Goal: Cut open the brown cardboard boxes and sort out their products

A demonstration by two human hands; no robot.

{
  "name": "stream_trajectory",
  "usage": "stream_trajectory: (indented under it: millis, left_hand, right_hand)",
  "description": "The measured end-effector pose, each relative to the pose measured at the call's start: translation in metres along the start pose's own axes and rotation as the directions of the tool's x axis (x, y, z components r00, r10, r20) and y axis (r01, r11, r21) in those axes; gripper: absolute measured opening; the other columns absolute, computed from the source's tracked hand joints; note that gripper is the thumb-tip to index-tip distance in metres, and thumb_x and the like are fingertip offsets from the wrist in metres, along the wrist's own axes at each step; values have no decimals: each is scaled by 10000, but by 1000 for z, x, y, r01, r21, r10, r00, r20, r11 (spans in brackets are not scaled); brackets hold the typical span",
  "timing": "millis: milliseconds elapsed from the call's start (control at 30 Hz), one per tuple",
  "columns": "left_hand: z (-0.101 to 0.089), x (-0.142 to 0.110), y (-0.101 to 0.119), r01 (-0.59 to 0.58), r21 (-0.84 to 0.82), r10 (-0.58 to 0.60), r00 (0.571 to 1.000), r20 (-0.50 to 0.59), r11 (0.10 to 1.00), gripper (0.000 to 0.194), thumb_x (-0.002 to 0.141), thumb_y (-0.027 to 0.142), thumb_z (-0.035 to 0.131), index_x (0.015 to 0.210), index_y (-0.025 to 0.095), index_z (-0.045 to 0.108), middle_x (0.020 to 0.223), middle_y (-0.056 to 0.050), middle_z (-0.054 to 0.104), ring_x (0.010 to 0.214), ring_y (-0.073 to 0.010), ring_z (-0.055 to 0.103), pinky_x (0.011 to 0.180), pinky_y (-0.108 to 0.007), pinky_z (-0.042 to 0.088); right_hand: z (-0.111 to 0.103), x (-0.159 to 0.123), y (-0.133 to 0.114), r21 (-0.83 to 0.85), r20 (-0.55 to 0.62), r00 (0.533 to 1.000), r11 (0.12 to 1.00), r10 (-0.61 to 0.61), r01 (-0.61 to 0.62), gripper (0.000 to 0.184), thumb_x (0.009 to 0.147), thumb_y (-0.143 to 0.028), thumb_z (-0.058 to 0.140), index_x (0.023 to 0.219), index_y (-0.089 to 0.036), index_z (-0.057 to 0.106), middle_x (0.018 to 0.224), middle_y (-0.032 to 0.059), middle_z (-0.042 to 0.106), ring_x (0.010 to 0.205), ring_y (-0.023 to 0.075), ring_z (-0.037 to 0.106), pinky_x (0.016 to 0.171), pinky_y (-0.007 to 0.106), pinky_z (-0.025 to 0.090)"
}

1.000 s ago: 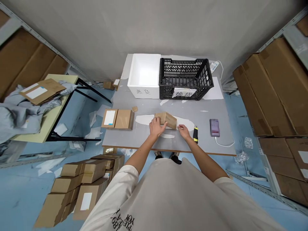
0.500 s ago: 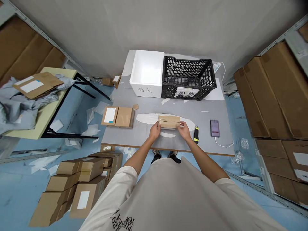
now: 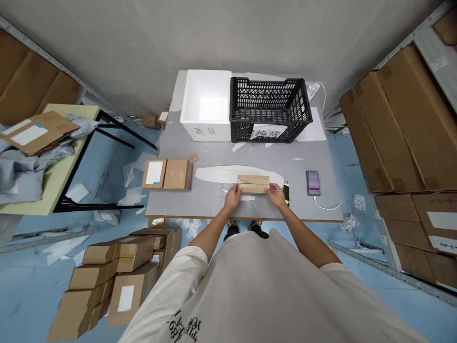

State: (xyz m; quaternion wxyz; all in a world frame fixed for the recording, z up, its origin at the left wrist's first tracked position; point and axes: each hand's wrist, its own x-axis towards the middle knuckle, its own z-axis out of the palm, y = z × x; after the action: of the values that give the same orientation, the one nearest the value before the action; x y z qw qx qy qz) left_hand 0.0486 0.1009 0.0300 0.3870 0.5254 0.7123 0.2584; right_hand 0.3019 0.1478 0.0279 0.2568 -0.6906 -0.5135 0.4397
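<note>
A small brown cardboard box [image 3: 253,183] sealed with clear tape lies flat on the grey table [image 3: 214,202], near its front edge. My left hand [image 3: 233,196] grips the box's left end with fingers curled. At the box's right end my right hand [image 3: 276,194] holds on the same way. A black and yellow utility knife [image 3: 286,191] lies just right of my right hand.
A phone [image 3: 312,183] on a white cable lies at the right. Two flat boxes [image 3: 167,174] sit at the left. A white foam box [image 3: 206,105] and black crate [image 3: 267,109] stand at the back. Stacked cartons [image 3: 107,276] fill the floor left.
The box was tilted with only my left hand on it. It now lies flat and level, and both hands hold its ends.
</note>
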Motion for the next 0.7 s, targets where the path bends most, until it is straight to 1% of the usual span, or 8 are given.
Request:
stream_trajectory:
  millis: [100,167,200,300,400,500,567,700]
  left_hand:
    - [-3,-7,8,-25,82,34,994,-103,996,436,1007,405,445,1364,176,544,1309,-160,628,1183,-281,606,1003,-434,486]
    - [-5,-14,16,-99,176,127,980,-152,979,395,1009,350,426,1348,189,550,1324,-151,601,1249,-283,549,1044,-444,450]
    - [-6,-18,20,-147,228,184,971,-150,963,378,1006,315,414,1336,200,558,1334,-145,588,1268,-284,525,1057,-450,433]
    - [-7,-28,33,-284,358,320,946,-44,890,393,975,225,420,1340,224,565,1385,-134,545,1279,-295,493,1062,-465,405]
    - [-3,-33,40,-369,422,375,924,73,828,473,939,171,435,1397,229,532,1410,-128,529,1296,-304,469,1071,-473,390]
    - [2,-35,43,-386,469,373,919,123,795,528,912,147,447,1431,224,509,1424,-121,522,1323,-313,446,1094,-470,372]
    - [6,-35,43,-384,492,369,920,131,781,563,899,139,456,1456,220,487,1437,-123,513,1341,-314,434,1121,-470,348]
    - [12,-38,45,-357,524,341,931,131,773,652,871,132,483,1514,218,419,1475,-145,480,1380,-327,404,1145,-501,316]
  right_hand:
    - [-1,3,5,24,14,1000,1000,-3,3,524,720,-559,676,1113,-214,650,1045,69,712,850,230,668,894,424,528]
    - [-4,5,11,32,21,1000,999,7,-8,514,754,-583,632,1111,-214,653,1046,69,712,880,233,667,909,419,523]
    - [-8,6,15,20,10,1000,1000,17,-17,501,781,-590,594,1108,-214,654,1046,70,711,902,235,666,919,415,519]
    - [-24,7,29,-64,-76,996,997,47,-52,463,829,-558,518,1098,-206,649,1089,90,691,997,249,649,964,411,495]
    - [-44,7,44,-168,-153,985,980,82,-107,428,792,-501,571,1083,-195,638,1175,130,638,1087,283,609,1001,428,462]
    - [-57,9,56,-320,-183,969,921,167,-220,403,762,-468,628,1072,-210,619,1236,158,578,1155,330,565,989,457,450]
    - [-59,11,62,-390,-188,958,879,217,-276,407,753,-465,658,1075,-224,597,1255,168,551,1184,353,539,990,482,438]
    - [-56,17,72,-428,-183,954,855,236,-293,456,746,-490,683,1095,-233,542,1259,179,525,1192,375,514,1003,527,411]
